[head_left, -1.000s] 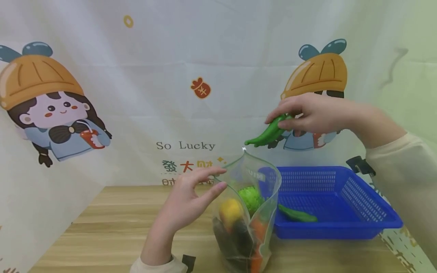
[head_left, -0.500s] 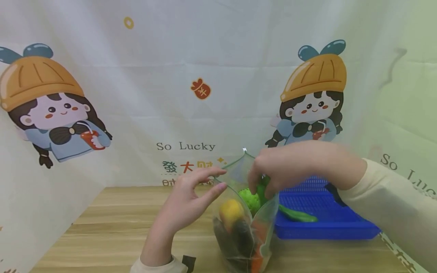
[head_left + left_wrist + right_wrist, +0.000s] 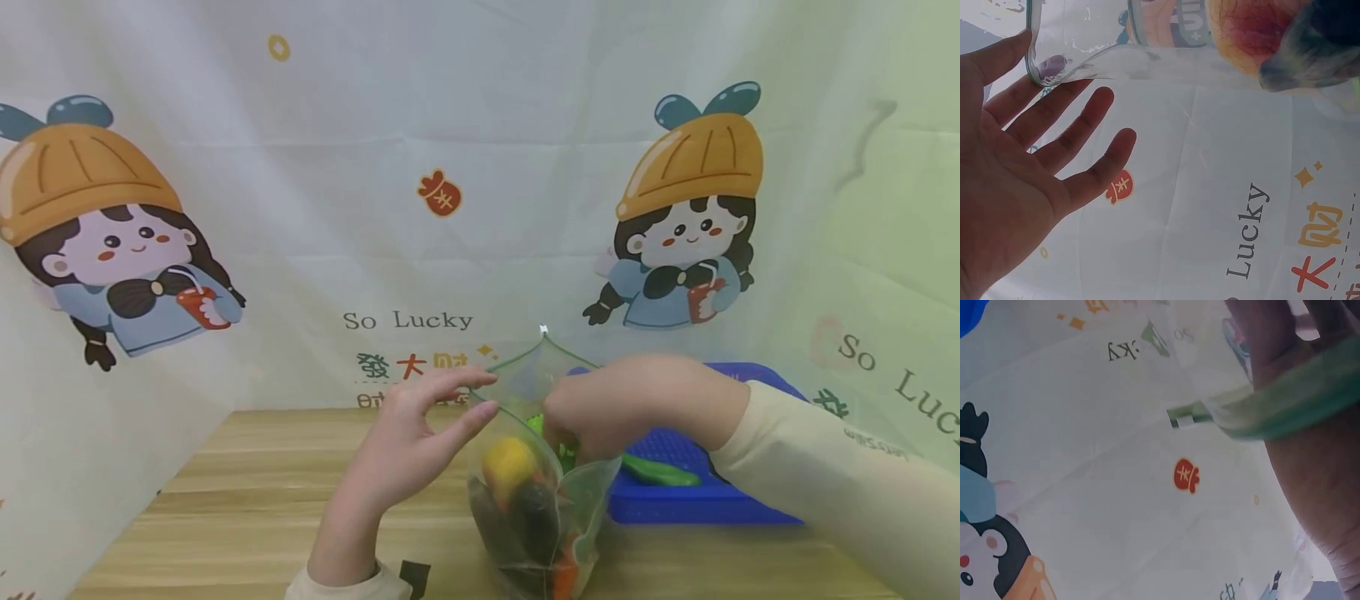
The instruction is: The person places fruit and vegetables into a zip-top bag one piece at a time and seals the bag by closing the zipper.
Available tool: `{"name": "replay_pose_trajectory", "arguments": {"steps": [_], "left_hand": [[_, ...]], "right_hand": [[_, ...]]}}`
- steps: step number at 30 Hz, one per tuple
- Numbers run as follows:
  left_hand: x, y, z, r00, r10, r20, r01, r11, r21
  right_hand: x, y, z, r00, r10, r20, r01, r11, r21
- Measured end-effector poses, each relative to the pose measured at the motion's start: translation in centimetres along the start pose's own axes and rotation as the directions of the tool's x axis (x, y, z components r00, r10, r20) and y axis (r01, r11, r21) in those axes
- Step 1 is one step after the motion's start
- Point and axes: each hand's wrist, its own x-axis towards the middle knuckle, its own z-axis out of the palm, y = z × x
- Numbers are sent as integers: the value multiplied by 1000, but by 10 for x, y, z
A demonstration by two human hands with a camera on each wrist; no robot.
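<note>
A clear, green-rimmed bag [image 3: 592, 492] stands on the table, holding a yellow fruit [image 3: 510, 463], dark vegetables [image 3: 531, 518], an orange carrot-like piece [image 3: 566, 575] and something bright green. My left hand [image 3: 420, 442] pinches its left rim between thumb and index finger, and the other fingers spread outside, as the left wrist view shows. My right hand [image 3: 622, 408] reaches down into the mouth from the right. Green shows right at its fingertips; I cannot tell whether they still hold the green pepper. In the right wrist view the bag's rim [image 3: 1285, 409] crosses that hand.
A blue plastic basket [image 3: 690, 508] sits right of the bag, partly covered by my right arm. Another long green pepper [image 3: 660, 472] lies in it. A printed cloth [image 3: 337, 208] hangs behind the wooden table [image 3: 262, 500].
My right hand has brought the green pepper down from above the basket into the bag's mouth, its fingers now lower inside. The bag's right side bulges outward. My left hand has stayed in place.
</note>
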Motion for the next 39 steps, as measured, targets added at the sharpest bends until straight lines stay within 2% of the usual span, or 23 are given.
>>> {"name": "replay_pose_trajectory", "arguments": {"steps": [3, 8, 16, 25, 31, 39], "left_hand": [[0, 0, -1, 1000, 1, -4, -1, 1000, 0], [0, 0, -1, 1000, -4, 3, 4, 1000, -4], [0, 0, 0, 1000, -18, 18, 18, 1000, -3], [0, 4, -1, 999, -15, 30, 15, 1000, -1], [-1, 2, -1, 999, 20, 26, -20, 1000, -1], [0, -1, -1, 997, 77, 8, -77, 997, -9]], "right_hand": [[4, 0, 5, 1000, 18, 3, -18, 1000, 7], [11, 2, 14, 1000, 0, -14, 0, 1000, 7], [15, 3, 24, 1000, -25, -11, 26, 992, 120], [17, 2, 30, 999, -41, -6, 41, 996, 85], [19, 2, 31, 999, -47, -17, 48, 994, 96], [17, 4, 29, 1000, -25, 4, 24, 981, 191]]}}
